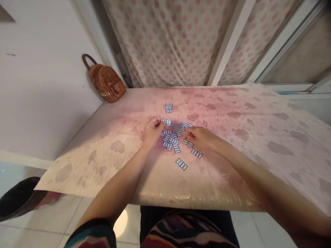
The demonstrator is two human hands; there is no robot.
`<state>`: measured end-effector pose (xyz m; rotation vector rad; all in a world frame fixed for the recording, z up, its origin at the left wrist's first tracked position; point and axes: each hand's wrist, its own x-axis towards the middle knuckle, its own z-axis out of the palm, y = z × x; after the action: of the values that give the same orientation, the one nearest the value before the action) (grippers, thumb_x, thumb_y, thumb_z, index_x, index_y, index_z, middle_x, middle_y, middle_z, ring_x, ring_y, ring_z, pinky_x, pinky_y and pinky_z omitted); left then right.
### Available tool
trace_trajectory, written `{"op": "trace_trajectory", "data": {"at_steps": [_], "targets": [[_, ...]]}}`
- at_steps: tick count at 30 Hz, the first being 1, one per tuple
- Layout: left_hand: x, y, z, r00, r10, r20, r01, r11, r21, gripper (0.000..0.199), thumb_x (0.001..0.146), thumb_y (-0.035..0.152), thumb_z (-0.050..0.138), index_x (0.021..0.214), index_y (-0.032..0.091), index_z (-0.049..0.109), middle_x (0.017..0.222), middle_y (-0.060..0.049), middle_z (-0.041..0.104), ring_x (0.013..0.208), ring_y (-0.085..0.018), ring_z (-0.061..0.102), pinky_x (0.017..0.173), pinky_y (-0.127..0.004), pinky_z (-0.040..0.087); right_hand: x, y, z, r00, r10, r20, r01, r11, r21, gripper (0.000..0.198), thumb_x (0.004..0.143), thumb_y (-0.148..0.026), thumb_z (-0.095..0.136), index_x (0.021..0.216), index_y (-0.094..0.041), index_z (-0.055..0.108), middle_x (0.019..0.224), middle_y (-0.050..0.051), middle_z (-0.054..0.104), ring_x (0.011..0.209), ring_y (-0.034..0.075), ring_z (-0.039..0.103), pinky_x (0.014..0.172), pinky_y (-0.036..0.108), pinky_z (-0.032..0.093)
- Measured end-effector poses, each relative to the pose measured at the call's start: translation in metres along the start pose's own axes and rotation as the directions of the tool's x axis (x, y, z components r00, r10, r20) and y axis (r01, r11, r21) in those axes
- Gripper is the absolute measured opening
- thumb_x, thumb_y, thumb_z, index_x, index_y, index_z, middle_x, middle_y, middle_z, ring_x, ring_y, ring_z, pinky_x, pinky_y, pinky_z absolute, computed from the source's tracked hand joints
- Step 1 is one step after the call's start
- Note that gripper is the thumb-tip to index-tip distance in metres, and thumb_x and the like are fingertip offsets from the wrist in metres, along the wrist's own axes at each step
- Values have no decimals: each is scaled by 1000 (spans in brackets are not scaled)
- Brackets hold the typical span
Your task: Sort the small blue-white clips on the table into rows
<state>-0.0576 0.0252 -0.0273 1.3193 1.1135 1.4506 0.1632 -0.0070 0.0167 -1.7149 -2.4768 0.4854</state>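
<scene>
A loose pile of small flat blue-edged pieces with white bars (pixel 170 140) lies on the table, several of them overlapping. My left hand (pixel 153 130) is at the pile's left side, thumb and fingers pinched together against the end of a blue-and-white piece (pixel 168 122). On the other side, my right hand (pixel 199 136) has its fingers curled in beside the pile; whatever they hold, if anything, is hidden. Behind the pile, a neat block of the same pieces (pixel 169 108) lies in rows. One single piece (pixel 181 164) rests apart, nearer to me.
A pale leaf-patterned cover (pixel 232 137) spreads over the table, its front edge just before my body. A brown backpack (pixel 108 82) leans in the far left corner against the wall. Behind the table hangs a dotted curtain (pixel 168 41). A dark round-topped object (pixel 20 196) stands at lower left.
</scene>
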Motion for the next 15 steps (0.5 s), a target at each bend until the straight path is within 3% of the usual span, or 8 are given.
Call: {"op": "trace_trajectory", "data": {"at_steps": [5, 8, 12, 15], "targets": [[1, 5, -1, 999, -14, -32, 14, 1000, 2, 13, 78, 27, 69, 83, 16, 67, 75, -2, 69, 66, -14, 66, 61, -22, 49, -29, -13, -24, 980, 114, 164, -94, 987, -127, 9, 82, -20, 59, 74, -19, 62, 71, 4, 67, 62, 17, 58, 54, 29, 30], [-1, 2, 1, 999, -21, -30, 21, 1000, -13, 13, 78, 27, 70, 82, 16, 67, 75, -1, 69, 67, -15, 68, 64, -23, 51, -43, -17, -29, 970, 98, 224, -63, 985, -159, 5, 77, -20, 62, 72, -20, 61, 73, 4, 67, 62, 18, 59, 53, 29, 29], [-6, 1, 5, 998, -61, 10, 61, 998, -34, 17, 78, 31, 72, 84, 16, 68, 80, -3, 71, 71, -18, 71, 65, -25, 53, -47, -11, -17, 981, 29, 189, -1, 989, -149, 6, 72, -17, 63, 71, -21, 58, 73, 6, 66, 62, 20, 60, 53, 30, 28], [-10, 4, 8, 994, -97, 43, 99, 995, -32, 19, 80, 33, 73, 87, 16, 71, 85, -5, 74, 74, -19, 72, 68, -26, 55, -46, 0, -3, 996, -74, 43, 69, 992, 105, 16, 64, -14, 65, 62, -23, 52, 63, 2, 61, 56, 19, 57, 53, 30, 29]]}}
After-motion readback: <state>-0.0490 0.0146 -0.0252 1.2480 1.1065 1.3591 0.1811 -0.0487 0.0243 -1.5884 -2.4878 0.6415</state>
